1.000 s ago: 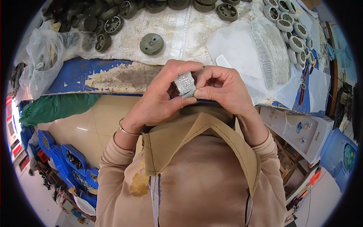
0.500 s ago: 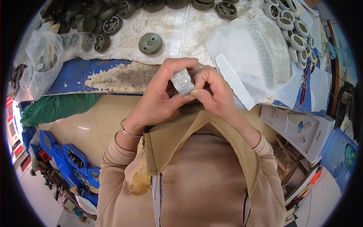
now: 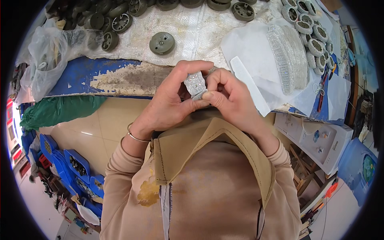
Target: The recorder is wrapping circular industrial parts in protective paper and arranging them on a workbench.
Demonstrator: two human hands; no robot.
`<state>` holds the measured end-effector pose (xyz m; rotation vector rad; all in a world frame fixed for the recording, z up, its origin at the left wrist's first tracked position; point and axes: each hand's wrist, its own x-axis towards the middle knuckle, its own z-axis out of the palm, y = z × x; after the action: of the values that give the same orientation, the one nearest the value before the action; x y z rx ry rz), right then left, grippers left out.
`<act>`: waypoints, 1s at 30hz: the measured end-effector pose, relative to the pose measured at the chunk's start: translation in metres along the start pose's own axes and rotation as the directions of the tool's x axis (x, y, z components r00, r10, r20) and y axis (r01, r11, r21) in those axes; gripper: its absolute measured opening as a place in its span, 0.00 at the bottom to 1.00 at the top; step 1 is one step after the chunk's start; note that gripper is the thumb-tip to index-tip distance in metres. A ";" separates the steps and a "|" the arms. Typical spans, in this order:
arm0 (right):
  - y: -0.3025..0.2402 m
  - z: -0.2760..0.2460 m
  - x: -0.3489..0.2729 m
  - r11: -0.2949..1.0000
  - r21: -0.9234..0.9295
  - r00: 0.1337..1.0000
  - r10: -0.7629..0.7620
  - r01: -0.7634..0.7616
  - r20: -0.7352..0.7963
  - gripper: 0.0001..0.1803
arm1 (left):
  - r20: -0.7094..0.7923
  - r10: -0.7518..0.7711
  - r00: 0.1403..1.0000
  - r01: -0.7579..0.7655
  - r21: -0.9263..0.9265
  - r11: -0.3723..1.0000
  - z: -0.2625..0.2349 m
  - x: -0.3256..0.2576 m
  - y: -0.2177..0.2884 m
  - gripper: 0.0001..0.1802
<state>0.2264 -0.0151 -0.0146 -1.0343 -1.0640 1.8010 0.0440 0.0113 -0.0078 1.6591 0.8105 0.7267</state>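
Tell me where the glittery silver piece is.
In the head view, the glittery silver piece is just above centre, held between the left hand and the right hand, by the table's near edge.

We cannot read any words here with certainty. On the white box point(image 3: 329, 161) at right, we see a short line of dark print point(image 3: 336, 144), too small for us. On the blue tub point(image 3: 352, 176), one round green mark point(image 3: 368, 167) is also unclear.

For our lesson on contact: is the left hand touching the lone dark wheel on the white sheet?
Apart: the head view shows white sheet between the dark wheel and the left hand, which holds the glittery silver band.
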 end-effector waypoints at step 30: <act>0.004 0.003 0.003 0.520 -0.620 0.735 -0.664 0.587 0.138 0.11 | 0.049 -0.116 0.992 0.122 -0.137 0.983 0.005 -0.004 0.001 0.32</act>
<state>0.2220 -0.0149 -0.0178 -0.9137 -1.7628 0.7619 0.0457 0.0055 -0.0079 1.4830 0.8042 0.6492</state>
